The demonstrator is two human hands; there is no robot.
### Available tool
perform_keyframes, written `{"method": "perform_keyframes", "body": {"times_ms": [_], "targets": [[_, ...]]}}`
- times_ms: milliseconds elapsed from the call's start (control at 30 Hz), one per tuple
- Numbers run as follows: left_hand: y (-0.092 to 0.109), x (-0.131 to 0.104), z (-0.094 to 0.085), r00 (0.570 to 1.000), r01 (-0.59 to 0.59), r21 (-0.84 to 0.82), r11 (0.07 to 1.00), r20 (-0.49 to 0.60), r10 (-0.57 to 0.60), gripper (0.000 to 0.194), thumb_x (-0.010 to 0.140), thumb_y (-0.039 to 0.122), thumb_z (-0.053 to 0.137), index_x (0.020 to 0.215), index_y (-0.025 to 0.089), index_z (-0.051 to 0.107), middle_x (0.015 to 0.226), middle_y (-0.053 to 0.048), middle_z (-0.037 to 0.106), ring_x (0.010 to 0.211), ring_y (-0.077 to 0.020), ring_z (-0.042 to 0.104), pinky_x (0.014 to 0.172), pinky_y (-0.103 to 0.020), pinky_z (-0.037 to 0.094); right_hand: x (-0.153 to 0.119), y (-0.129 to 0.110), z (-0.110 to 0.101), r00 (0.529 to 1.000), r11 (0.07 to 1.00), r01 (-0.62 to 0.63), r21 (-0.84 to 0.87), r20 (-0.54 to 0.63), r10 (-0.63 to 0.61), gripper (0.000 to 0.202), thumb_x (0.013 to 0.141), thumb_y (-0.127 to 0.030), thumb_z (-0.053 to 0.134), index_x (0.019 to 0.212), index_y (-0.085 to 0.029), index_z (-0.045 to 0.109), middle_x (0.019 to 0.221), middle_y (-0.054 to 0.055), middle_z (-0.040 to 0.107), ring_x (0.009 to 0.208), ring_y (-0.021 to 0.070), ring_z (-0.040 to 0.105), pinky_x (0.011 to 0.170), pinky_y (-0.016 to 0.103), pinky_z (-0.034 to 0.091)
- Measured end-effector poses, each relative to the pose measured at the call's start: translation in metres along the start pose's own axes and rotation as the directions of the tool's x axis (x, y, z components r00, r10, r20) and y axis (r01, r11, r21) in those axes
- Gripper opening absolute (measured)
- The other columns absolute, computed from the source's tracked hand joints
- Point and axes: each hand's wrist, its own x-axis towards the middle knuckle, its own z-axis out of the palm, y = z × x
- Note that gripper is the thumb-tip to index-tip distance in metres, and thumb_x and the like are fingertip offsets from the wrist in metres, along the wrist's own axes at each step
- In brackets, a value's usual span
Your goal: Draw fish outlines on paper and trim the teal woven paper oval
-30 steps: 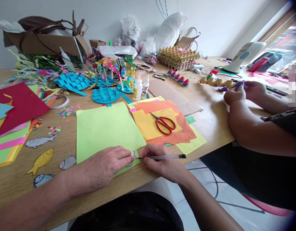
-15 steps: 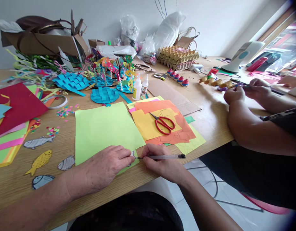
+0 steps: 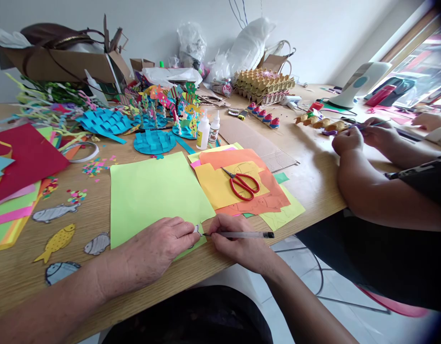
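Observation:
A light green sheet (image 3: pixel 152 196) lies on the wooden table. My left hand (image 3: pixel 166 243) presses on its lower edge, fingers together over a small grey paper fish (image 3: pixel 196 229) that is mostly hidden. A pen (image 3: pixel 245 234) with a black end is in my right hand (image 3: pixel 238 241), its tip at the fish's tail. Red-handled scissors (image 3: pixel 243 184) rest on yellow and orange sheets (image 3: pixel 266 184) right of the green one. Left of my left hand lie a yellow paper fish (image 3: pixel 59 240) and several grey ones, one of them a small striped fish (image 3: pixel 97 243).
Coloured sheets (image 3: pixel 30 157) and white tape (image 3: pixel 84 152) are at the left. Behind stand glue bottles (image 3: pixel 203 131), blue woven paper pieces (image 3: pixel 155 142) and egg trays (image 3: pixel 265 83). At the right, another person's hands (image 3: pixel 349 141) work on an egg-carton strip (image 3: pixel 315 123).
The view has shifted very slightly. My hands keep their places on the green sheet. The other person's hands at the right have moved a little.

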Motion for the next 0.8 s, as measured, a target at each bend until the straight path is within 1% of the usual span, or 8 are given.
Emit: {"method": "perform_keyframes", "body": {"times_ms": [167,333,433,567,800], "targets": [[0.0010,0.0018,-0.0012,1.000,0.005,0.010,1.000,0.006,-0.005,0.038,0.082,0.001,0.039,0.112,0.018,0.052,0.106,-0.008,0.058,0.092,-0.0211,0.053,0.080,-0.034,0.045,0.0006,-0.0003,0.0009,1.000,1.000,0.003,-0.020,-0.005,-0.003,0.012,0.071,-0.011,0.048,0.073,-0.018,0.058,0.062,-0.003,0.056,0.055,0.0097,0.048,0.050,0.020,0.035],[0.0025,0.0022,-0.0018,0.999,0.028,-0.006,1.000,0.043,-0.027,0.035,0.083,0.001,0.039,0.111,0.018,0.052,0.104,-0.007,0.057,0.090,-0.0207,0.052,0.081,-0.034,0.044,0.0037,0.0000,0.0033,1.000,0.999,0.025,0.025,-0.009,-0.025,0.011,0.072,-0.012,0.049,0.073,-0.018,0.058,0.062,-0.002,0.057,0.056,0.0101,0.049,0.049,0.019,0.035],[0.0044,0.0015,-0.0027,0.998,0.034,-0.024,0.999,0.060,-0.032,0.035,0.084,0.002,0.040,0.113,0.018,0.051,0.102,-0.006,0.056,0.090,-0.0207,0.050,0.081,-0.034,0.043,0.0067,-0.0004,0.0042,0.999,0.999,0.038,0.035,-0.010,-0.038,0.012,0.070,-0.009,0.049,0.072,-0.018,0.057,0.059,-0.004,0.056,0.054,0.0091,0.047,0.048,0.018,0.034],[0.0055,0.0016,-0.0031,0.998,0.043,-0.033,0.999,0.056,-0.041,0.037,0.086,0.003,0.040,0.118,0.019,0.048,0.103,-0.005,0.055,0.091,-0.0206,0.048,0.083,-0.035,0.042,0.0085,-0.0007,0.0042,0.999,0.999,0.036,0.033,-0.005,-0.036,0.013,0.069,-0.008,0.049,0.071,-0.018,0.057,0.058,-0.004,0.055,0.053,0.0087,0.046,0.047,0.018,0.033],[0.0049,0.0006,-0.0024,0.998,0.025,-0.013,1.000,0.057,-0.024,0.037,0.085,0.003,0.040,0.118,0.017,0.049,0.102,-0.006,0.055,0.090,-0.0206,0.048,0.083,-0.034,0.041,0.0079,0.0013,0.0060,1.000,0.999,0.020,0.037,-0.019,-0.020,0.012,0.070,-0.010,0.049,0.071,-0.018,0.057,0.060,-0.003,0.057,0.055,0.0097,0.048,0.049,0.019,0.034]]}}
